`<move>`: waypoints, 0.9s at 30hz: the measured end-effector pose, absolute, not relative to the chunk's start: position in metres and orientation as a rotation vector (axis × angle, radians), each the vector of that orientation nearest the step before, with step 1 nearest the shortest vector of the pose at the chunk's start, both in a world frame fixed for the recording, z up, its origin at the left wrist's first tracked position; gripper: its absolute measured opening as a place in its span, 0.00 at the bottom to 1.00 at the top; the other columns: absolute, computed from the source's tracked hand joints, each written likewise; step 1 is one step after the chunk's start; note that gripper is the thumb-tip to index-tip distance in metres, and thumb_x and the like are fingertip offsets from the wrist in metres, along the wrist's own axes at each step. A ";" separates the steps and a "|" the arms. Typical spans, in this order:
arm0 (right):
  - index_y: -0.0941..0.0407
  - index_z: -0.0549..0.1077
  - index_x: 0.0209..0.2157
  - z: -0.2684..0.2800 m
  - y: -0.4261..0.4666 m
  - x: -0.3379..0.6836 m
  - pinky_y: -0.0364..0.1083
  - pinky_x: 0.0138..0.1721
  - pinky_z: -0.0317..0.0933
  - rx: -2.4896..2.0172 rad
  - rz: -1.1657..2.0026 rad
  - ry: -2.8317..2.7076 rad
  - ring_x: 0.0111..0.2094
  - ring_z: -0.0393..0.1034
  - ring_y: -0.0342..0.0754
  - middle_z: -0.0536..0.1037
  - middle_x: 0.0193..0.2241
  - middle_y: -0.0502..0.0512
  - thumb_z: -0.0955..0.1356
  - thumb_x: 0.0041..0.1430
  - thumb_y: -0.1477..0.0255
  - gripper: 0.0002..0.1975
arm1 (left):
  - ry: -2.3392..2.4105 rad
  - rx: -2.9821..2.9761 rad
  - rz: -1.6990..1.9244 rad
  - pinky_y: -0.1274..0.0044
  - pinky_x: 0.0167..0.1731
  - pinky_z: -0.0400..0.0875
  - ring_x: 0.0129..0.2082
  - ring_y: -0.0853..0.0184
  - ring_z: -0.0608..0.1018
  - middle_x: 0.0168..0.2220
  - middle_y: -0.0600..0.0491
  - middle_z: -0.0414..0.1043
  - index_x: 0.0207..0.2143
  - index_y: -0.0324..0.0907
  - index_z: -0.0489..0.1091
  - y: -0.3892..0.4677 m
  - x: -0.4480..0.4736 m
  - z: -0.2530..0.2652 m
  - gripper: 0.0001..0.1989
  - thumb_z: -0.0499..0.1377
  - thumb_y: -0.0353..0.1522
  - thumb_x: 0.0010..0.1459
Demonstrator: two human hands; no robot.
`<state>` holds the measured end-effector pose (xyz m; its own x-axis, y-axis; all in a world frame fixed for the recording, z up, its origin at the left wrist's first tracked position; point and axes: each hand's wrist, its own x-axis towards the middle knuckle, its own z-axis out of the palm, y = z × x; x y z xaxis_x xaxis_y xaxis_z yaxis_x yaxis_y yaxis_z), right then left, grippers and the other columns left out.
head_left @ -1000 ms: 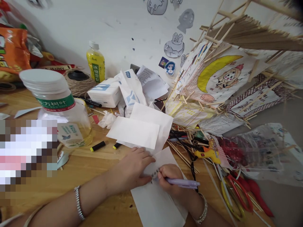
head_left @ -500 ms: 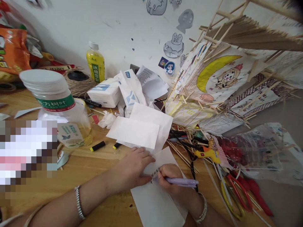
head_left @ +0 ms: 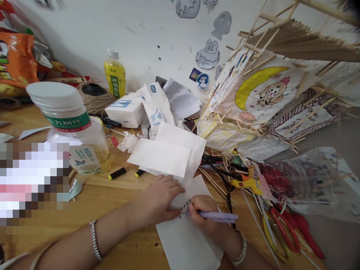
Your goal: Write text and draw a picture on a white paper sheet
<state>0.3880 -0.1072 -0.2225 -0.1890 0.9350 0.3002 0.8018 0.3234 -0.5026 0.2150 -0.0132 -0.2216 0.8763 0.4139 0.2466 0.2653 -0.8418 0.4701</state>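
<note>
A sheet of white paper (head_left: 185, 243) lies on the wooden table, with short lines of dark handwritten characters near its middle. My right hand (head_left: 204, 213) grips a light purple pen (head_left: 219, 216), its tip hidden behind the fingers at the writing. Flat on the upper left part of the sheet rests my left hand (head_left: 161, 200), fingers stretched out and holding nothing. Just beyond it are two more white sheets, a smaller one (head_left: 160, 155) on top of a larger one (head_left: 194, 144). A black pen cap (head_left: 117, 173) with a yellow end lies to the left.
At left stands a large plastic bottle (head_left: 78, 138); behind it are twine (head_left: 95, 99) and a yellow drink bottle (head_left: 114, 75). Tissue packs (head_left: 126, 110) sit at the back. On the right are a stick-and-paper model (head_left: 253, 90), a yellow glue gun (head_left: 247, 182) and scissors (head_left: 285, 228).
My right hand and the pen have shifted very slightly right, and more of the written characters show. My left hand stays in place on the paper.
</note>
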 end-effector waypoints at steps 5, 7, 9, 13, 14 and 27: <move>0.54 0.51 0.18 -0.218 -0.108 0.386 0.42 0.23 0.50 -1.495 0.368 -2.039 0.19 0.55 0.41 0.58 0.15 0.46 0.58 0.56 0.74 0.14 | 0.496 2.619 0.480 0.68 0.43 0.59 0.42 0.58 0.69 0.40 0.51 0.70 0.44 0.43 0.67 -0.013 0.216 -0.221 0.19 0.62 0.34 0.48; 0.54 0.50 0.18 -0.216 -0.108 0.386 0.42 0.23 0.50 -1.479 0.392 -2.042 0.19 0.54 0.41 0.57 0.15 0.45 0.57 0.56 0.73 0.15 | 0.496 2.621 0.475 0.68 0.43 0.59 0.42 0.58 0.69 0.40 0.51 0.70 0.43 0.43 0.67 -0.013 0.216 -0.220 0.18 0.62 0.35 0.48; 0.54 0.50 0.18 -0.215 -0.107 0.385 0.42 0.23 0.51 -1.479 0.414 -2.043 0.19 0.54 0.41 0.57 0.16 0.45 0.57 0.56 0.73 0.15 | 0.493 2.622 0.466 0.69 0.42 0.59 0.41 0.58 0.69 0.40 0.51 0.70 0.43 0.43 0.67 -0.013 0.216 -0.218 0.18 0.62 0.35 0.48; 0.54 0.48 0.18 -0.211 -0.108 0.383 0.42 0.24 0.51 -1.483 0.463 -2.035 0.19 0.54 0.41 0.56 0.15 0.45 0.57 0.56 0.73 0.15 | 0.489 2.613 0.460 0.69 0.42 0.60 0.42 0.59 0.69 0.40 0.51 0.69 0.44 0.43 0.67 -0.014 0.214 -0.215 0.18 0.62 0.35 0.49; 0.54 0.49 0.18 -0.210 -0.108 0.382 0.42 0.24 0.51 -1.500 0.471 -2.024 0.20 0.54 0.41 0.57 0.16 0.46 0.57 0.56 0.73 0.15 | 0.489 2.611 0.460 0.69 0.42 0.60 0.42 0.59 0.69 0.40 0.51 0.69 0.44 0.43 0.67 -0.014 0.214 -0.215 0.18 0.62 0.35 0.49; 0.55 0.52 0.17 -0.212 -0.108 0.384 0.43 0.24 0.52 -1.505 0.477 -2.014 0.20 0.55 0.42 0.59 0.16 0.46 0.58 0.57 0.73 0.16 | 0.492 2.619 0.468 0.69 0.43 0.60 0.43 0.59 0.68 0.41 0.51 0.69 0.44 0.43 0.66 -0.013 0.215 -0.218 0.18 0.62 0.35 0.49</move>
<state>0.3842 -0.1076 -0.2120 -0.2003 0.9520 0.2316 0.7469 0.3013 -0.5927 0.2149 -0.0129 -0.2181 0.8799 0.4087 0.2423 0.2625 -0.8433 0.4691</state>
